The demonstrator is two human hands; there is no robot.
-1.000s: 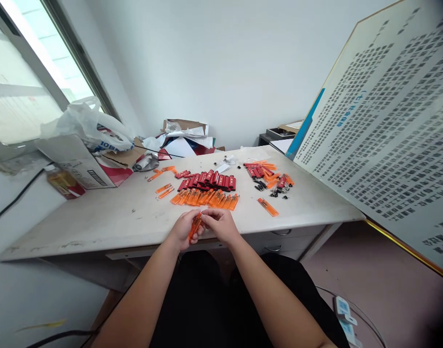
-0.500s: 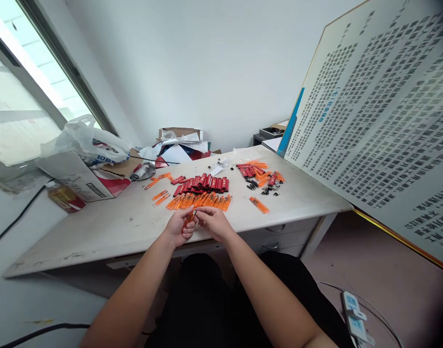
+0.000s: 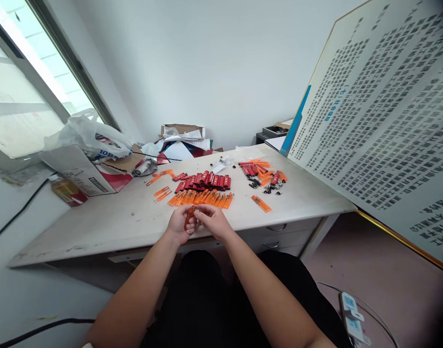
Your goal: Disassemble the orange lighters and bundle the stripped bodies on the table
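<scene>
My left hand (image 3: 179, 224) is closed around an orange lighter (image 3: 188, 217), which it holds upright near the desk's front edge. The fingers of my right hand (image 3: 213, 221) are pinched together at the lighter's top end; a small silvery bit shows there, too small to make out. Just beyond my hands lies a row of orange lighters (image 3: 201, 198) with metal tops. Behind that row is a pile of red lighter sleeves (image 3: 207, 180). One orange lighter (image 3: 261, 203) lies apart at the right, and a pair of lighters (image 3: 162, 193) lies at the left.
Mixed red and orange pieces (image 3: 259, 169) and small black parts (image 3: 270, 188) lie on the desk (image 3: 108, 222) at right. A carton (image 3: 87, 169) with a plastic bag (image 3: 94, 137) stands at left. A large printed board (image 3: 380, 106) leans over the right side.
The lighter and both hands stay together near the desk edge. My right fingertips have shifted slightly at the lighter's top. The view has turned a little.
</scene>
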